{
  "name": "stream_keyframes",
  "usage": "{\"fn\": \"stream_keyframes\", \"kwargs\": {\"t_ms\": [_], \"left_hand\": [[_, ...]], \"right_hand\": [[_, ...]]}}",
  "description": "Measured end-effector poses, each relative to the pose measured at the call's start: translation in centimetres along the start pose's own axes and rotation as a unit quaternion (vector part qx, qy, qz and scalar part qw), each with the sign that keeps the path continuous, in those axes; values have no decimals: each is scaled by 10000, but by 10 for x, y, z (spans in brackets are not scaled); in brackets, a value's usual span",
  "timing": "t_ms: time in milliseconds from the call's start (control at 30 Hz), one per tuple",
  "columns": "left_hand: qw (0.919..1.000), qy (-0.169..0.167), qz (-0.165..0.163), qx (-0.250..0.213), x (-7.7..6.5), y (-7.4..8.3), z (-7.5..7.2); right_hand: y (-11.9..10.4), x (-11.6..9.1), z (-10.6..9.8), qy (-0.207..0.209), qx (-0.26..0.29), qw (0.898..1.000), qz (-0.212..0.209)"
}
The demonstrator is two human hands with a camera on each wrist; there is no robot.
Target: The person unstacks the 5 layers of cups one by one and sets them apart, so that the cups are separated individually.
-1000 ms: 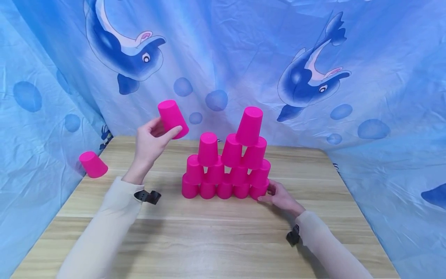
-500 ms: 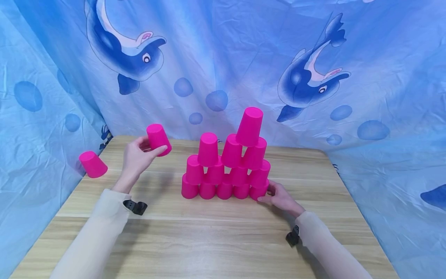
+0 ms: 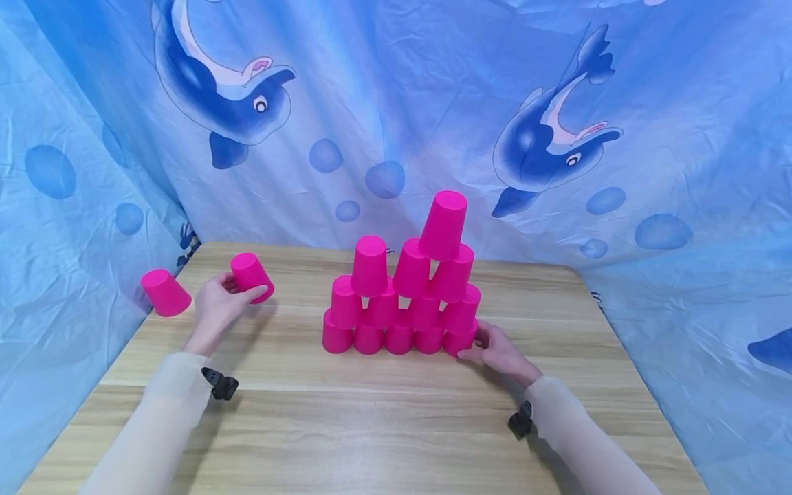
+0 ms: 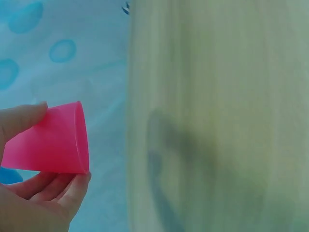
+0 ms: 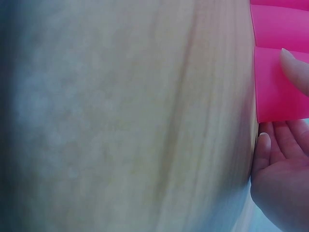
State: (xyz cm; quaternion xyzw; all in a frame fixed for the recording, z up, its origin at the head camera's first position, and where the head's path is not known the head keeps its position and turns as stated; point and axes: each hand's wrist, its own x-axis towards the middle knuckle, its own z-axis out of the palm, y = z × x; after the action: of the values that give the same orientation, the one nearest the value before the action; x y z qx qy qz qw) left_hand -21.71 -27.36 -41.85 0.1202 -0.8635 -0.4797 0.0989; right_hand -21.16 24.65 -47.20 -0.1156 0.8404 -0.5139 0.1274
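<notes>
My left hand grips an upside-down pink cup between thumb and fingers, over the left part of the table. In the left wrist view that cup shows its wide rim toward the table surface. A stepped stack of upside-down pink cups stands mid-table: two rows of several, then three, then a single cup on the right side. My right hand holds the bottom row's right end cup, thumb on its front and fingers along its outer side.
Another upside-down pink cup stands at the table's left edge, just left of my left hand. The wooden table reaches back to a blue dolphin-print cloth, which also hangs at both sides.
My left hand has carried its cup left and down, away from the stack toward the cup at the left edge. My right hand and the stack have stayed put.
</notes>
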Motion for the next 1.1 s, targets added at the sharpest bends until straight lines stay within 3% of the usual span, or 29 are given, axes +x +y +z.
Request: {"fn": "stream_keyframes", "kwargs": {"t_ms": [200, 367, 667, 767, 900, 1100], "left_hand": [[9996, 176, -134, 193, 4, -22, -6], [9988, 249, -269, 335, 7, -39, -12], [9972, 223, -621, 349, 10, -55, -18], [9968, 234, -709, 302, 13, -58, -19], [9965, 213, -776, 233, 16, -62, -21], [9961, 249, -787, 323, 17, -67, -23]], "right_hand": [[-24, -11, 0, -110, 25, 9999, -34], [-27, -12, -1, -140, 50, 9999, 20], [-24, -9, -3, -191, 122, 9997, 33], [-13, -4, -3, -128, 132, 9998, 47], [3, 3, -3, -16, 79, 9999, 65], [6, 3, -2, 36, -24, 10000, 14]]}}
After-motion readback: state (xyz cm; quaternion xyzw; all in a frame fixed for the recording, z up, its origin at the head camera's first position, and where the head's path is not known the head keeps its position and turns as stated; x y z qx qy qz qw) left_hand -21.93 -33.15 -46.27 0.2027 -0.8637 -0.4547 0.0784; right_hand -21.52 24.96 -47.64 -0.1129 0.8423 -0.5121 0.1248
